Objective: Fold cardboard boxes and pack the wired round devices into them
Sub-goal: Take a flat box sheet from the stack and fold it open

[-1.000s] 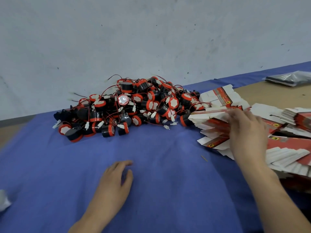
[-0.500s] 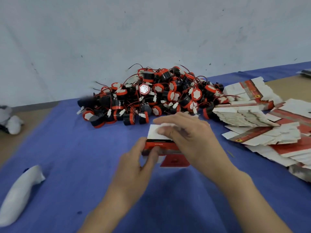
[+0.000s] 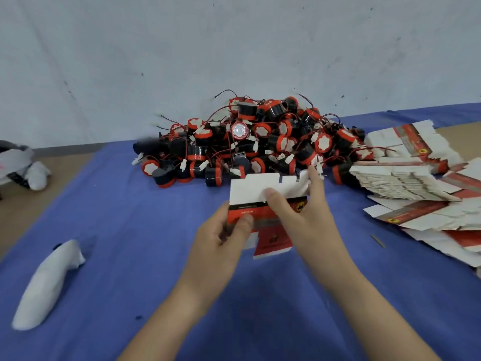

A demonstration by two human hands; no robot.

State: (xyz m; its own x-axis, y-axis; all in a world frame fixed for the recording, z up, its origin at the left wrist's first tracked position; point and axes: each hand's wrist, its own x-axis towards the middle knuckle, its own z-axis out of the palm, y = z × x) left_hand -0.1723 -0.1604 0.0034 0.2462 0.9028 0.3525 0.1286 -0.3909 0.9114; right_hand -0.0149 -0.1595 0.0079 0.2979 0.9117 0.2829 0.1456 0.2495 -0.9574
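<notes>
Flat box [image 3: 256, 190], body crosswise, white flaps away

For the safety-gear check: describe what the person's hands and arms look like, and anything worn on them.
The left hand and the right hand are bare: no gloves, rings or tape show. The left forearm and right forearm are uncovered down to the frame's edge; no sleeve, watch or wristband is in view.

No legible txt.
Box [image 3: 256, 211]: blurred print on black band & red flap; yellow round logo, also on flat boxes [image 3: 406, 178].
</notes>
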